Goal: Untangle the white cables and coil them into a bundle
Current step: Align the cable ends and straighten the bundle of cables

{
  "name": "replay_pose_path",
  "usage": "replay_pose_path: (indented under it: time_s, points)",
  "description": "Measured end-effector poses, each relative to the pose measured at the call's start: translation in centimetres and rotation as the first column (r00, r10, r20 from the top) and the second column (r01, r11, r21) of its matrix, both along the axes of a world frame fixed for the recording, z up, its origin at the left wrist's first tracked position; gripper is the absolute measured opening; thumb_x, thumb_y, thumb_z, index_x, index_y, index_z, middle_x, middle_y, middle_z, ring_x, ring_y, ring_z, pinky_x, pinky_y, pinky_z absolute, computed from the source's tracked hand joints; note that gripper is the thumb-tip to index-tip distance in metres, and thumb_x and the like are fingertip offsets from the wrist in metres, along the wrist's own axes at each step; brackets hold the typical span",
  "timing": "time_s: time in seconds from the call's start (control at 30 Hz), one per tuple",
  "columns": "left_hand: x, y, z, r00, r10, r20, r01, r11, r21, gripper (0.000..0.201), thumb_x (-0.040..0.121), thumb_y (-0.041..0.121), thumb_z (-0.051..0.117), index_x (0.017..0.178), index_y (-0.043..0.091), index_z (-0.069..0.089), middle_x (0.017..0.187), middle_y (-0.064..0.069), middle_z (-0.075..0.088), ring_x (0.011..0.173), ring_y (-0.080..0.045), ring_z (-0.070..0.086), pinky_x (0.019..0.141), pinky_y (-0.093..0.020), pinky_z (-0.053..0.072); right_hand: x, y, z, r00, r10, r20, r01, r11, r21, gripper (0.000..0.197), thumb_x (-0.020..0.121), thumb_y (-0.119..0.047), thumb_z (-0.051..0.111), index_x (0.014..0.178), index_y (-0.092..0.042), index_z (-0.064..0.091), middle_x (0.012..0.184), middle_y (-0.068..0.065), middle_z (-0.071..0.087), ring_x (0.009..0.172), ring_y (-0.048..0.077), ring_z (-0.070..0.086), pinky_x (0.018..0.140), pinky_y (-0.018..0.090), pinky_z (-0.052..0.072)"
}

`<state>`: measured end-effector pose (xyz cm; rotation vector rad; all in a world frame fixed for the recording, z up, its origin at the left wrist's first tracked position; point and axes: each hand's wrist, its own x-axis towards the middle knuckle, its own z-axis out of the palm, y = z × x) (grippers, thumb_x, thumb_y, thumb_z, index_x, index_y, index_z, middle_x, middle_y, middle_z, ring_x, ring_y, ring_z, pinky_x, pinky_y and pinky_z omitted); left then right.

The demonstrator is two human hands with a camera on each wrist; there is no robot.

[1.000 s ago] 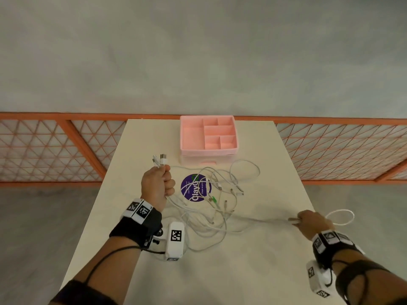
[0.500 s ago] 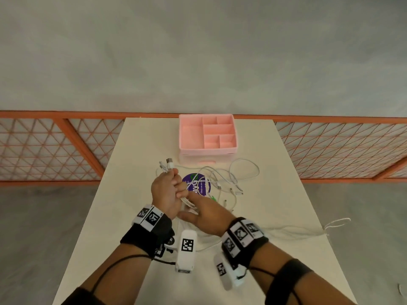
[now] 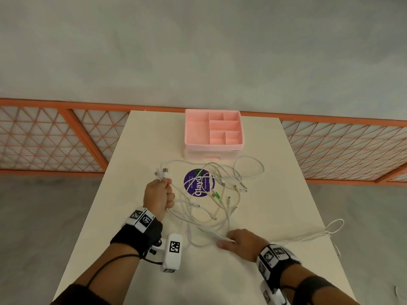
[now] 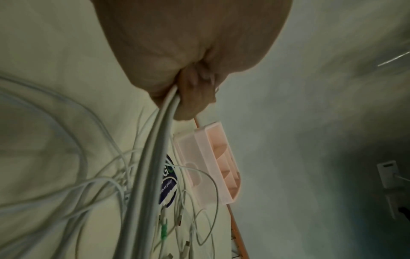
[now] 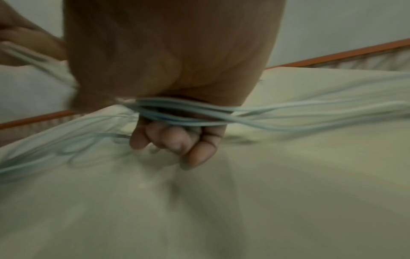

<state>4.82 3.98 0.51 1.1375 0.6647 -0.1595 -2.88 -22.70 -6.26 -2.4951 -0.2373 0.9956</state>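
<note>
A loose tangle of white cables [image 3: 217,195] lies across the middle of the cream table [image 3: 275,194], over a round purple sticker [image 3: 198,182]. My left hand [image 3: 159,195] is a fist gripping several cable ends, with plugs [image 3: 162,172] sticking out above it. In the left wrist view the strands [image 4: 155,157] run down out of the fist [image 4: 190,98]. My right hand [image 3: 239,242] grips a run of the same strands near the table's front. In the right wrist view its fingers [image 5: 177,140] curl round the strands [image 5: 184,112]. A cable tail loops off the right edge [image 3: 334,225].
A pink compartment organiser [image 3: 214,133] with a drawer stands at the back of the table, just beyond the tangle. An orange lattice railing [image 3: 55,139] runs behind the table on both sides. Grey floor lies beyond the table edges.
My right hand came in to meet the left hand, then drew back right and toward the front edge along the strands. The left hand stayed gripping the cable ends.
</note>
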Motion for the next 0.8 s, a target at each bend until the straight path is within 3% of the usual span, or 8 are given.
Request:
replay_pose_path:
  time_s: [0.1,0.17,0.23,0.3,0.47,0.6,0.7,0.8]
  points:
    - [-0.5,-0.9,0.1,0.989,-0.145,-0.025,0.146,0.989,0.025,0.03,0.104,0.012,0.034,0.079,0.012,0.05,0.044,0.008,0.034,0.032,-0.005,0.023,0.035,-0.012,0.017,0.3,-1.0,0.4,0.984,-0.172,0.046,0.166,0.98,0.107,0.062,0.084,-0.078,0.039,0.071,-0.019,0.051,0.074,-0.001,0.057,0.067,0.012,0.051,0.07,0.031,0.042]
    - [-0.7,-1.6,0.2,0.983,-0.182,-0.014,0.183,0.982,0.047,0.028,0.104,0.012,0.035,0.082,0.011,0.05,0.044,0.008,0.034,0.033,-0.005,0.024,0.036,-0.012,0.017,1.2,-0.6,0.4,0.958,-0.235,0.167,0.212,0.967,0.143,0.047,0.095,-0.059,0.043,0.075,-0.018,0.053,0.081,0.002,0.058,0.074,0.016,0.053,0.075,0.033,0.043]
    - [-0.7,-2.0,0.4,0.981,-0.193,-0.002,0.192,0.98,0.05,0.026,0.104,0.011,0.035,0.083,0.01,0.05,0.044,0.008,0.034,0.033,-0.005,0.024,0.037,-0.011,0.018,2.4,0.6,0.1,0.929,-0.22,0.298,0.187,0.973,0.136,0.028,0.099,-0.039,0.049,0.083,-0.017,0.056,0.09,0.005,0.056,0.081,0.021,0.056,0.076,0.033,0.044]
    - [-0.8,-2.3,0.6,0.98,-0.2,0.005,0.2,0.978,0.054,0.025,0.104,0.01,0.034,0.084,0.01,0.05,0.044,0.008,0.035,0.033,-0.005,0.024,0.038,-0.011,0.019,3.5,2.1,-0.2,0.915,-0.172,0.364,0.142,0.984,0.107,0.019,0.097,-0.029,0.049,0.094,-0.012,0.059,0.098,0.009,0.056,0.088,0.029,0.06,0.078,0.037,0.047]
    - [-1.2,-2.6,1.2,0.965,-0.261,-0.011,0.261,0.96,0.105,0.024,0.103,0.01,0.035,0.085,0.01,0.05,0.046,0.007,0.033,0.034,-0.006,0.024,0.039,-0.012,0.018,4.7,5.5,-0.2,0.958,-0.099,0.27,0.118,0.992,-0.054,0.033,0.094,-0.027,0.052,0.122,-0.009,0.051,0.123,0.01,0.051,0.11,0.033,0.057,0.091,0.036,0.045]
    - [-1.8,-2.6,1.6,0.953,-0.301,-0.026,0.302,0.947,0.11,0.026,0.104,0.01,0.034,0.085,0.009,0.051,0.044,0.008,0.033,0.033,-0.005,0.024,0.038,-0.011,0.018,5.0,6.5,-1.0,0.962,-0.155,0.227,0.188,0.973,-0.132,0.03,0.091,-0.03,0.053,0.116,-0.013,0.051,0.119,0.009,0.059,0.107,0.032,0.06,0.09,0.039,0.049]
    - [-1.9,-2.4,2.0,0.951,-0.308,-0.01,0.307,0.944,0.119,0.025,0.104,0.01,0.034,0.085,0.008,0.051,0.045,0.007,0.033,0.033,-0.005,0.024,0.038,-0.012,0.017,5.6,6.4,-1.4,0.966,-0.107,0.237,0.156,0.967,-0.2,0.024,0.093,-0.025,0.05,0.115,-0.014,0.052,0.119,0.008,0.062,0.107,0.029,0.061,0.09,0.038,0.051]
    - [-1.6,-2.3,2.6,0.956,-0.293,0.013,0.29,0.951,0.11,0.027,0.104,0.01,0.035,0.083,0.009,0.051,0.044,0.007,0.033,0.033,-0.005,0.024,0.038,-0.011,0.018,6.2,6.0,-0.3,0.952,-0.18,0.249,0.212,0.971,-0.108,0.02,0.088,-0.021,0.05,0.106,-0.012,0.057,0.107,0.008,0.065,0.1,0.028,0.063,0.078,0.032,0.048]
